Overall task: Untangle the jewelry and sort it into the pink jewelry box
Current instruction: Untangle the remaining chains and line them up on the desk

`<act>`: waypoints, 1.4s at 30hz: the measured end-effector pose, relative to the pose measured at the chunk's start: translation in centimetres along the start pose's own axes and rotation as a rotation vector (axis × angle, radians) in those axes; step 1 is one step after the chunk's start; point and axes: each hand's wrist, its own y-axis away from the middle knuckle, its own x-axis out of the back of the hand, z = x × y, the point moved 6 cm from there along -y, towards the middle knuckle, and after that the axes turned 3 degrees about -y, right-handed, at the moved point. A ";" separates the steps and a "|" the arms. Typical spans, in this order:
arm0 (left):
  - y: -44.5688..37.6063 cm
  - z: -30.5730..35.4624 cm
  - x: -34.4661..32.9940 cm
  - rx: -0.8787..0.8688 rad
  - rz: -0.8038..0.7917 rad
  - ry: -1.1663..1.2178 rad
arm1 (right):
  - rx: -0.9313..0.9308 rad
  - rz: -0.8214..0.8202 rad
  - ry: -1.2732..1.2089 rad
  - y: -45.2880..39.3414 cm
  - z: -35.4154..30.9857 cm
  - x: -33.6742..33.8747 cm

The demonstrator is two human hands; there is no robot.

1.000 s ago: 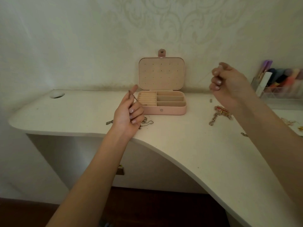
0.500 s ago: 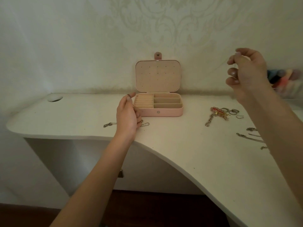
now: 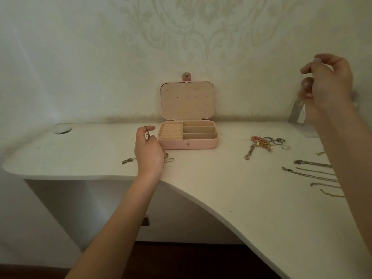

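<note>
- Box: pink rectangular jewelry box [image 3: 188, 142] open on white desk [image 3: 231, 188], lid upright.
- Left hand [image 3: 149, 152] pinches thin metal chain [image 3: 147, 135] beside box.
- Right hand [image 3: 328, 87] raised, fingers curled; contents unclear.
- Loose chains [image 3: 310, 172], rings [image 3: 278, 140] lie right.

A room in a home, likely a bedroom. Cream damask wallpaper [image 3: 181, 27] fills the top of the frame, above a curved white desk [image 3: 231, 188] with a cable hole [image 3: 62, 130] at left, an open pink jewelry box [image 3: 188, 135] at centre and loose rings [image 3: 276, 140] at right.
</note>
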 end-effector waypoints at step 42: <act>6.4 5.7 -8.1 0.031 -0.595 0.391 | -0.386 -0.754 0.218 8.7 1.3 -9.0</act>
